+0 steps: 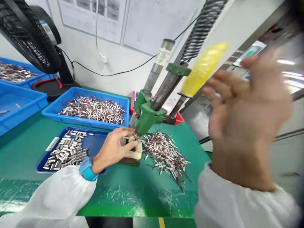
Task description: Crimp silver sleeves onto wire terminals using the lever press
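My left hand point(116, 145), with a blue band at the wrist, reaches to the fixture point(134, 155) under the green press point(148, 117). Its thumb and fingers are bent around the fixture's top; whatever lies between the fingertips is too small to make out. Blurred by motion, my right hand point(247, 114) is raised at the right beside the press's yellow-wrapped lever point(204, 69). Its fingers are apart, with nothing seen in them. Silvery parts with red wires point(166, 153) lie in a pile right of the fixture.
A dark blue tray point(95, 142) of metal sleeves point(68, 150) stands left of the fixture. Behind it, a blue bin point(87, 122) holds wired parts. More blue bins and a black fan point(28, 38) are at the left. A red bin point(179, 118) sits behind the press.
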The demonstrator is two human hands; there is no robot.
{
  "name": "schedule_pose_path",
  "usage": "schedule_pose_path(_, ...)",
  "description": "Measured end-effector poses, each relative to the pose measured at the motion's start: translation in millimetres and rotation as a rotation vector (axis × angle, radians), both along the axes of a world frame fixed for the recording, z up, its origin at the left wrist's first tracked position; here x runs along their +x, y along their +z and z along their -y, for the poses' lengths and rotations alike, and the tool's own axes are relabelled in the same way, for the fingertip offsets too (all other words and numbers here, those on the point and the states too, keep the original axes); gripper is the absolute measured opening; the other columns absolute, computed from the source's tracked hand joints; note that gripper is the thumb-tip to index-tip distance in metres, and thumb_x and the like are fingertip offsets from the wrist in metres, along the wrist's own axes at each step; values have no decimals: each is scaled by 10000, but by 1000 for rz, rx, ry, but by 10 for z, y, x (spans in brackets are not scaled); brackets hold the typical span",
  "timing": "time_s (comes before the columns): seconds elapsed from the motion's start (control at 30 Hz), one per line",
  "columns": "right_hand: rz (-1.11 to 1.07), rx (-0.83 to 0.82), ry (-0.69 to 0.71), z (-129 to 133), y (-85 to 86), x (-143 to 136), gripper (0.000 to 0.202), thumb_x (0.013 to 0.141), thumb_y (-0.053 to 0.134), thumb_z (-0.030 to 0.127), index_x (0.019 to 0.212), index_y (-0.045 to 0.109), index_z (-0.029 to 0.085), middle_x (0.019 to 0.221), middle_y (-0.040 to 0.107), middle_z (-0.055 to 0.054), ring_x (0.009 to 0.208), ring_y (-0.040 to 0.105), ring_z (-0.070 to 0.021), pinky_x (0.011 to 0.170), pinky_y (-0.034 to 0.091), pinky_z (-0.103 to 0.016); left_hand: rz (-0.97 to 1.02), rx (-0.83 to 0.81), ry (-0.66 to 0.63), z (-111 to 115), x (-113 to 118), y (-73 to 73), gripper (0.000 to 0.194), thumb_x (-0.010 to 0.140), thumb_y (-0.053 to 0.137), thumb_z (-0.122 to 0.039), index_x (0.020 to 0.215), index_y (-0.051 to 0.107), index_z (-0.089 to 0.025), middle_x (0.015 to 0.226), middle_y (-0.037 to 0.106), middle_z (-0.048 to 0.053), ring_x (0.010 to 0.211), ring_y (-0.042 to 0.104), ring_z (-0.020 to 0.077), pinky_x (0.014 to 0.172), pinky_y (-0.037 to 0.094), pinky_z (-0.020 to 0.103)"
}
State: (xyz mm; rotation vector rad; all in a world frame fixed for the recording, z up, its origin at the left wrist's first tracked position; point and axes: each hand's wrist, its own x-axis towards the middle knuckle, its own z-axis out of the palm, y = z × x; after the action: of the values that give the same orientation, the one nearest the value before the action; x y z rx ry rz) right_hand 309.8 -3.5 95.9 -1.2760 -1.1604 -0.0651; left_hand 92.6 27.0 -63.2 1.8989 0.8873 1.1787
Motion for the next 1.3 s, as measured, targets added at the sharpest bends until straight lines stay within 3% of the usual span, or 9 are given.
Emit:
schedule_pose_path(0.07, -81, -7, -110, -124, -396, 177, 496, 1016, 376, 483, 1327, 524, 125, 1188, 657, -174, 985, 697, -220, 852, 545, -388, 29, -66, -27, -19, 71, 8, 97, 846, 753, -244, 903, 753, -165, 1149, 750, 111, 1118, 677, 265, 1014, 485, 406)
schedule_pose_path(0.13, 154, -284, -203, -245, -934, 302, 468, 1004, 358, 456, 1198, 618, 118, 1108, 693, -163, 971, 683, -235, 829, 546, -385, 46, -184, -86, -46, 109, 49, 59, 832, 748, -214, 808, 736, -161, 1133, 746, 113, 1089, 687, 259, 977, 505, 393)
schedule_pose_path(0.23, 332, -561, -115, -352, -1692, 305, 231, 835, 618, 322, 936, 733, 150, 941, 736, -119, 894, 676, -255, 806, 521, -371, 9, -305, -214, -78, 68, 153, 92, 824, 749, -225, 755, 750, -164, 1144, 737, 112, 1082, 690, 261, 969, 520, 396)
schedule_pose_path(0.33, 396, -672, -117, -370, -2074, 185, 122, 743, 642, 165, 804, 748, 174, 899, 729, -130, 898, 658, -278, 832, 471, -388, -102, -262, -356, -140, -108, 268, 97, 846, 745, -278, 849, 806, -203, 1217, 723, 104, 1184, 654, 286, 1047, 490, 438)
schedule_pose_path(0.53, 363, -677, -124, -346, -2133, 173, 176, 843, 562, 232, 876, 723, 170, 880, 732, -129, 878, 666, -285, 824, 453, -387, -393, 189, 187, -539, -868, 387, 312, 878, 677, -350, 1148, 738, -205, 1307, 693, 118, 1252, 603, 305, 1097, 446, 496)
schedule_pose_path(0.7, 14, -224, -152, -330, -2071, 117, 349, 916, 594, 481, 989, 706, 159, 902, 741, -92, 845, 699, -229, 841, 512, -355, -871, 72, 215, -581, -1412, 171, 155, 868, 658, -295, 955, 770, -231, 992, 787, 52, 928, 716, 274, 824, 545, 372)
schedule_pose_path(0.87, -329, -135, -24, -66, -1893, -120, 524, 838, 702, 565, 1125, 667, 127, 971, 744, -135, 851, 728, -231, 794, 576, -366, -1013, 154, 230, -430, -1358, -89, 197, 925, 649, -298, 1039, 793, -227, 1061, 779, 91, 1022, 687, 315, 904, 522, 422)
schedule_pose_path(1.07, -526, -238, 95, 480, -1828, -648, 524, 807, 782, 523, 1147, 654, 146, 934, 772, -124, 746, 742, -208, 722, 610, -328, -962, 161, 127, -404, -1140, -125, 212, 957, 580, -227, 962, 792, -210, 993, 772, 108, 981, 685, 309, 897, 515, 429)
schedule_pose_path(1.3, -601, -287, 232, 408, -1826, -1040, 405, 818, 765, 534, 857, 672, 141, 735, 733, -72, 621, 698, -162, 619, 589, -253, -830, 218, 115, -366, -1043, -203, 270, 964, 580, -305, 1154, 734, -190, 1115, 758, 115, 1023, 687, 293, 945, 523, 432)
